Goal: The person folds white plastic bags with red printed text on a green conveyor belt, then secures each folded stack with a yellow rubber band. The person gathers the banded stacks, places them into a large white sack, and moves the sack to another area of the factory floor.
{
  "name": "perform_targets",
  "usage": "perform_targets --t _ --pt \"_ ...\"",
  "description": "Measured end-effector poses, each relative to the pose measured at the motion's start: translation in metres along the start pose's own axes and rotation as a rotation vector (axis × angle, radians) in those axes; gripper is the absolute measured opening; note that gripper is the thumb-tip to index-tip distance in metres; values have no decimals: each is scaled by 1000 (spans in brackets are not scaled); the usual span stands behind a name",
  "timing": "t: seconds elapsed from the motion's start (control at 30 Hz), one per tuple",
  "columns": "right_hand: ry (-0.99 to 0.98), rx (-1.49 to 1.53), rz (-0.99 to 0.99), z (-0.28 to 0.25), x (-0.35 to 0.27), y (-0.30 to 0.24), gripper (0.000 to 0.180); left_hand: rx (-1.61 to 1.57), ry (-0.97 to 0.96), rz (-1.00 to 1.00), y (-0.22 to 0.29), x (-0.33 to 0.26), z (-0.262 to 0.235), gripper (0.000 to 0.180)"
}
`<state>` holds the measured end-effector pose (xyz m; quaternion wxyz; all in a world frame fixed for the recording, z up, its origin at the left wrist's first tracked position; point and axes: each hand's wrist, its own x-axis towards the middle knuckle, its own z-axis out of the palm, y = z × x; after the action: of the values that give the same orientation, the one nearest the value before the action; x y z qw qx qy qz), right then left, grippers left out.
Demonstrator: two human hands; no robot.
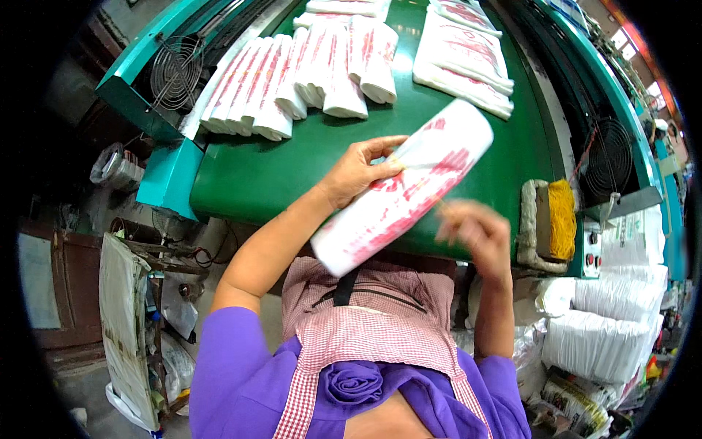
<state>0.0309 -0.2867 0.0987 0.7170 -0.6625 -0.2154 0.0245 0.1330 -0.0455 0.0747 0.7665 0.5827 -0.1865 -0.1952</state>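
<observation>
One printed roll (pixel 428 183), pinched

Left hand (pixel 358 173) grips it mid-length, presumably against unrolling; right hand (pixel 477 233) blurred, grip unclear. Slants over green worktop's (pixel 252 183) near edge. Row of rolls (pixel 291 77) toward left edge, flat stacks (pixel 462 55) toward right: likely sorted apart.

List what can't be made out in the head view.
Right hand, head view: motion blur hides whether its fingertips touch the roll.
Left hand, head view: the roll hides some fingertips.
Roll's underside, head view: hidden by its upper side.
Topmost white bags, head view: cut off by the top edge.
</observation>
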Motion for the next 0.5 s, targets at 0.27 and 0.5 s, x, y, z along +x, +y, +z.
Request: perform_targets --t 0.27,0.5 --pt "323 38 244 -46 146 70 40 811 351 416 43 81 -59 44" --pt "194 -671 670 -91 354 104 76 1423 549 -353 55 180 -214 92"
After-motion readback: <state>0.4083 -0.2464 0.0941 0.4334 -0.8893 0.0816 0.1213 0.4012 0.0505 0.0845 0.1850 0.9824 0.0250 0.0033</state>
